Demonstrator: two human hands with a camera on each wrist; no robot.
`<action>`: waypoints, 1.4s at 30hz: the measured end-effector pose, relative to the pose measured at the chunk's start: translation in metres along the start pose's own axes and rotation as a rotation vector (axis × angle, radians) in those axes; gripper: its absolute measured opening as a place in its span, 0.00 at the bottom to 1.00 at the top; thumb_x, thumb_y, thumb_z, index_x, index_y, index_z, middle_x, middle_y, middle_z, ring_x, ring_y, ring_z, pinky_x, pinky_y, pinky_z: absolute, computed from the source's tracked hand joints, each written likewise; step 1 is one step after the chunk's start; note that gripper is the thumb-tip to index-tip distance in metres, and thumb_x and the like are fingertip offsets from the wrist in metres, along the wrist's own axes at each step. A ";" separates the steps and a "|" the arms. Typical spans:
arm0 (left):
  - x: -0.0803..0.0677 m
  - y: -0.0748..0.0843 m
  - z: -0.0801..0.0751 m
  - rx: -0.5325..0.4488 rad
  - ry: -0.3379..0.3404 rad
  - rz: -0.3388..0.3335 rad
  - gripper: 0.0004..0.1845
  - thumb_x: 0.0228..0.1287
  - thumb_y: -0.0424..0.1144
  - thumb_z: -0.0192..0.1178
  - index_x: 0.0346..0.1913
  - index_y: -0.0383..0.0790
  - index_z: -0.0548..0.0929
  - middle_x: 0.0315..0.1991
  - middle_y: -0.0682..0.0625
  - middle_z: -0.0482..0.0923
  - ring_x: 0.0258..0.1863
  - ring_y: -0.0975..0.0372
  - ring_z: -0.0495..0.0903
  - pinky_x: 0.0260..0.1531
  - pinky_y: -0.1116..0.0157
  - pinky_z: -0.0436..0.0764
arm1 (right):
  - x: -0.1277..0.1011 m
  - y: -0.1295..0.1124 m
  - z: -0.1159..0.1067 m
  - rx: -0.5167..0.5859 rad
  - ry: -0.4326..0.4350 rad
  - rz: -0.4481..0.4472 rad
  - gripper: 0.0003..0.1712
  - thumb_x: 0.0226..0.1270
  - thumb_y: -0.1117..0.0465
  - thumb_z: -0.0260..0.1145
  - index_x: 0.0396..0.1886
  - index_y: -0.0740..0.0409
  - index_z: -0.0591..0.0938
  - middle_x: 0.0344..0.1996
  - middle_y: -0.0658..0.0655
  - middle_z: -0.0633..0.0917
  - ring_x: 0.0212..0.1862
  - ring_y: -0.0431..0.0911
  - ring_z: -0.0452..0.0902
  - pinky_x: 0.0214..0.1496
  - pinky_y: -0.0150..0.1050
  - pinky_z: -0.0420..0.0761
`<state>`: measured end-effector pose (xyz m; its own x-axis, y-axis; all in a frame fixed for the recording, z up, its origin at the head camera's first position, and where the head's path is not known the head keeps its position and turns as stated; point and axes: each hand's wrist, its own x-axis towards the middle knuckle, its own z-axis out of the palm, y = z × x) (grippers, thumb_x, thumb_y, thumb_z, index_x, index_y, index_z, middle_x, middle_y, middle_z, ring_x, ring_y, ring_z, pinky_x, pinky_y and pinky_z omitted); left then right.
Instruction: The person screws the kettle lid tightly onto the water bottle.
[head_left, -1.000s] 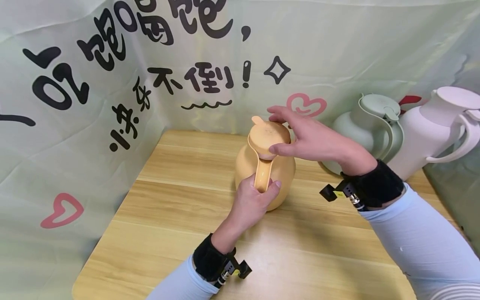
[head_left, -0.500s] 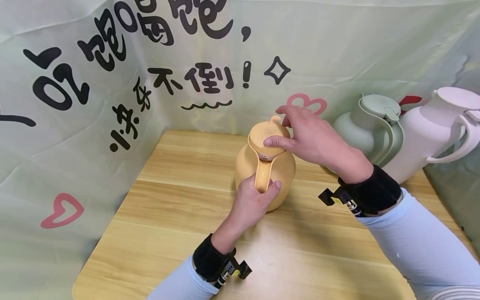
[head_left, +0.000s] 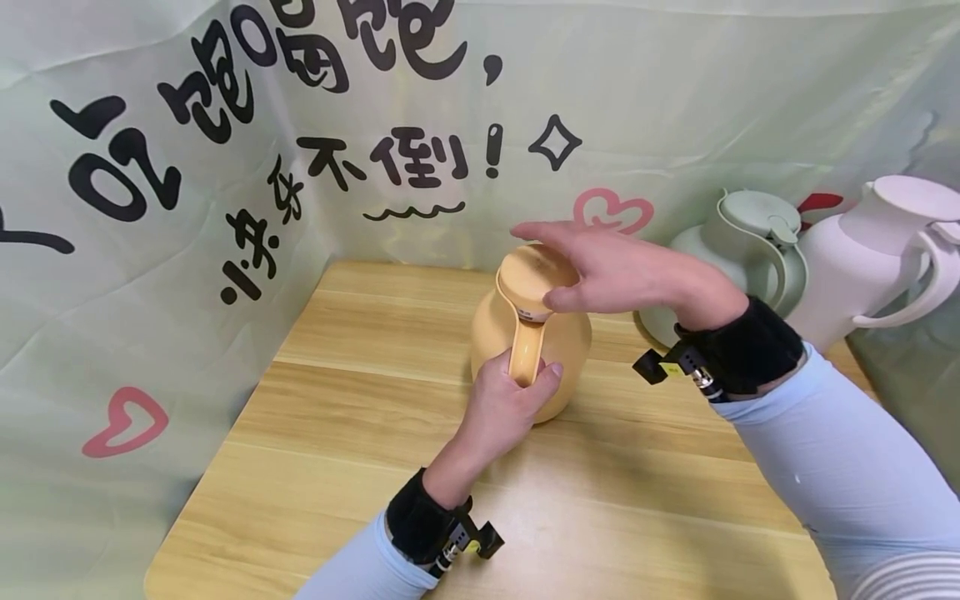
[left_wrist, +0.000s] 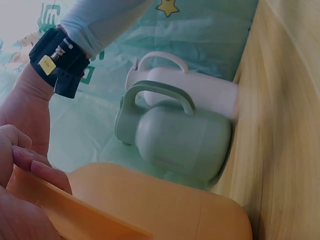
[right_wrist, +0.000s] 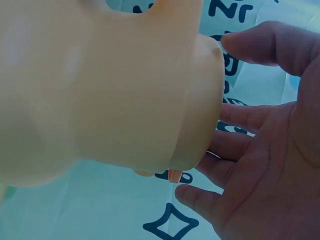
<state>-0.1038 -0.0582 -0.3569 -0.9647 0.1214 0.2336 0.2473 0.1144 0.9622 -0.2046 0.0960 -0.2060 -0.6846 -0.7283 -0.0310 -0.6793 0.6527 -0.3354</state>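
An orange-yellow thermos jug [head_left: 572,354] stands upright on the wooden table. My left hand [head_left: 498,412] grips its handle [head_left: 526,346], fingers wrapped round it with the thumb at the right side. Over the round lid [head_left: 528,271] is my right hand [head_left: 618,271], its fingers stretched out past the far edge and the thumb by the near right edge. In the right wrist view the right hand [right_wrist: 265,165] is spread around the end of the lid [right_wrist: 205,110], and a small orange tab [right_wrist: 175,175] pokes out close to the little finger.
A grey-green jug [head_left: 738,242] and a pale pink-white jug [head_left: 847,258] stand at the back right of the table [head_left: 360,400]. A printed cloth [head_left: 675,92] hangs behind and along the left side.
The lid's tab turned clockwise from the far left toward the far right and is now hidden by the right hand. The right fingers went from bent to stretched out. The left hand stayed put.
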 end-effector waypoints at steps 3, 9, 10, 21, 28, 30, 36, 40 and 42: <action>0.000 0.000 0.000 -0.006 -0.001 0.001 0.14 0.65 0.46 0.62 0.24 0.43 0.76 0.15 0.52 0.66 0.14 0.67 0.63 0.16 0.68 0.63 | 0.001 0.001 0.001 -0.023 0.009 0.017 0.46 0.59 0.51 0.67 0.76 0.48 0.58 0.70 0.49 0.67 0.66 0.45 0.65 0.70 0.50 0.61; 0.000 0.001 0.000 0.005 0.012 -0.001 0.13 0.65 0.46 0.62 0.25 0.44 0.77 0.15 0.53 0.67 0.14 0.67 0.64 0.16 0.68 0.64 | 0.004 0.003 0.005 -0.103 0.112 0.099 0.56 0.51 0.25 0.65 0.72 0.52 0.64 0.58 0.54 0.76 0.60 0.50 0.69 0.61 0.50 0.70; 0.000 0.002 0.000 0.008 0.014 -0.003 0.13 0.64 0.46 0.62 0.25 0.44 0.77 0.15 0.53 0.67 0.14 0.67 0.64 0.16 0.68 0.65 | 0.005 0.003 0.006 -0.116 0.125 0.119 0.58 0.48 0.22 0.63 0.71 0.52 0.64 0.55 0.55 0.77 0.58 0.50 0.71 0.59 0.49 0.72; 0.000 0.001 0.001 0.003 0.013 0.004 0.13 0.64 0.45 0.62 0.25 0.43 0.77 0.16 0.54 0.69 0.15 0.68 0.65 0.17 0.68 0.67 | 0.001 0.000 0.002 -0.127 0.165 0.168 0.56 0.54 0.21 0.56 0.73 0.51 0.61 0.57 0.56 0.77 0.58 0.52 0.73 0.57 0.52 0.69; 0.000 0.000 0.001 -0.003 0.003 0.006 0.14 0.65 0.46 0.62 0.25 0.43 0.76 0.15 0.53 0.67 0.14 0.67 0.64 0.16 0.68 0.65 | 0.002 -0.006 0.000 -0.039 0.005 0.011 0.49 0.58 0.43 0.69 0.76 0.48 0.58 0.67 0.50 0.71 0.59 0.44 0.72 0.63 0.43 0.71; 0.000 0.001 0.000 0.002 0.005 0.004 0.14 0.65 0.46 0.62 0.25 0.43 0.76 0.15 0.53 0.67 0.14 0.67 0.64 0.16 0.68 0.65 | 0.003 -0.007 0.000 -0.059 -0.004 0.018 0.49 0.58 0.44 0.69 0.75 0.48 0.58 0.66 0.49 0.71 0.56 0.44 0.72 0.61 0.42 0.71; 0.000 0.000 0.000 0.009 0.014 0.002 0.14 0.65 0.46 0.62 0.24 0.43 0.76 0.15 0.53 0.67 0.14 0.67 0.64 0.16 0.68 0.65 | 0.007 -0.006 -0.001 -0.107 0.047 0.124 0.55 0.52 0.27 0.67 0.72 0.53 0.64 0.58 0.54 0.77 0.57 0.49 0.73 0.58 0.47 0.73; 0.000 0.001 0.000 0.007 0.019 -0.005 0.15 0.64 0.47 0.63 0.24 0.43 0.76 0.14 0.53 0.67 0.14 0.67 0.64 0.16 0.67 0.65 | 0.008 -0.007 0.000 -0.149 0.071 0.198 0.60 0.47 0.19 0.60 0.70 0.53 0.65 0.53 0.55 0.78 0.53 0.50 0.75 0.51 0.48 0.75; 0.000 0.001 0.001 0.009 0.019 -0.004 0.15 0.64 0.47 0.63 0.24 0.43 0.76 0.15 0.53 0.67 0.14 0.67 0.64 0.16 0.67 0.65 | 0.008 -0.008 0.001 -0.171 0.082 0.223 0.59 0.47 0.17 0.57 0.70 0.52 0.66 0.52 0.55 0.79 0.50 0.50 0.77 0.47 0.47 0.76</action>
<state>-0.1035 -0.0577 -0.3563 -0.9672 0.1019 0.2328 0.2445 0.1238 0.9617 -0.2046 0.0848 -0.2042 -0.8363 -0.5482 -0.0073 -0.5397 0.8255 -0.1652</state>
